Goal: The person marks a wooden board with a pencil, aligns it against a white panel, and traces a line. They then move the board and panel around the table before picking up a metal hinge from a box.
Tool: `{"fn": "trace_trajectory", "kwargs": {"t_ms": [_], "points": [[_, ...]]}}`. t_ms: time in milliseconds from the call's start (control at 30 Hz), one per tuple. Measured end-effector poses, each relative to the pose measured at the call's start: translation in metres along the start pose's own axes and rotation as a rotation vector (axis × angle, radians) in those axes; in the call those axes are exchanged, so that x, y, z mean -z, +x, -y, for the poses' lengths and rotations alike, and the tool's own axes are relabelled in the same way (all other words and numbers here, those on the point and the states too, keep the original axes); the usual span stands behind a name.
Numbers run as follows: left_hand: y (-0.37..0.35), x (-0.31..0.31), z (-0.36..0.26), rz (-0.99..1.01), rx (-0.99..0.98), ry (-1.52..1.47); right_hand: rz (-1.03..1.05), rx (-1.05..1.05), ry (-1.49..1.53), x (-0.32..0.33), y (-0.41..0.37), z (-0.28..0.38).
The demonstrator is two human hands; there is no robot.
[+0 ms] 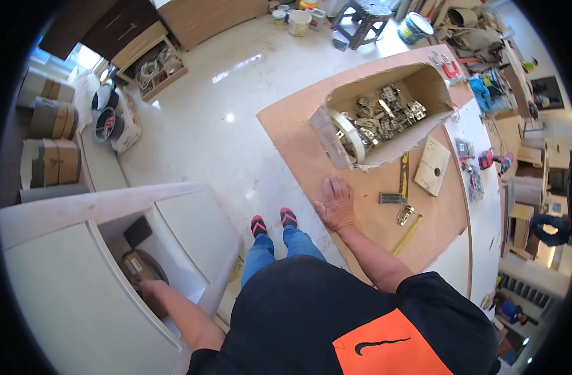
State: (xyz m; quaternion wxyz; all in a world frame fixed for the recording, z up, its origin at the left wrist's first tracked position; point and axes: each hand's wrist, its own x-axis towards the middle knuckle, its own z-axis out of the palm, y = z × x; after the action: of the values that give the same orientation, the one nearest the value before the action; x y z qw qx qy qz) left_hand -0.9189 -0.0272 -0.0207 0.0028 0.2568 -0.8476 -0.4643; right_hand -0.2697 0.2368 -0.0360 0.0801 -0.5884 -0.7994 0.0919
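Observation:
My right hand [337, 205] lies flat with fingers spread on the edge of the brown board [311, 125], holding nothing. My left hand [149, 289] reaches into an opening of the white cabinet [54, 275], beside a brown box [139, 265] and a coiled band; its fingers are hidden. A dark flat object [137, 232] is in the same opening. Beyond my right hand stands an open cardboard box [336, 147] of metal hinges [386, 115] with a white roll. To its right are a dark metal plate [392, 198], a loose hinge [405, 215] and a yellow tape measure [408, 234].
A wooden block [432, 167] with a hole lies near the cardboard box. Red clamps [450, 69] are at the board's far corner. A black stool [363, 22] and buckets [414, 27] stand beyond. An open drawer [153, 72] holds cables. A person [509, 309] is far right.

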Motion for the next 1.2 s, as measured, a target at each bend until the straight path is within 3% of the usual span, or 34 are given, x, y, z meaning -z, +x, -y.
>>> {"fn": "trace_trajectory", "kwargs": {"t_ms": [333, 467, 533, 833, 933, 1100, 1200], "points": [[-0.028, -0.005, -0.004, -0.067, -0.082, 0.171, -0.025, -0.017, 0.046, 0.004, -0.004, -0.003], [-0.064, -0.015, 0.002, -0.137, -0.239, 0.278, -0.035, -0.022, 0.068, 0.006, -0.005, -0.003], [-0.097, -0.029, 0.024, -0.078, -0.384, 0.349, -0.025, -0.029, 0.075, 0.007, -0.006, -0.002], [-0.277, -0.032, 0.126, 0.763, -1.099, 0.729, -0.014, -0.011, 0.143, 0.010, -0.010, -0.008], [-0.328, -0.024, 0.112, 1.032, -1.208, 0.774, -0.051, -0.002, 0.162, 0.016, -0.013, -0.008], [-0.301, -0.092, 0.121, 1.578, -1.402, 1.322, -0.136, 0.028, 0.109, 0.005, -0.017, -0.008], [-0.234, -0.161, 0.164, 1.737, -1.667, 1.382, -0.183, -0.019, 0.233, 0.016, -0.029, 0.006]]}}
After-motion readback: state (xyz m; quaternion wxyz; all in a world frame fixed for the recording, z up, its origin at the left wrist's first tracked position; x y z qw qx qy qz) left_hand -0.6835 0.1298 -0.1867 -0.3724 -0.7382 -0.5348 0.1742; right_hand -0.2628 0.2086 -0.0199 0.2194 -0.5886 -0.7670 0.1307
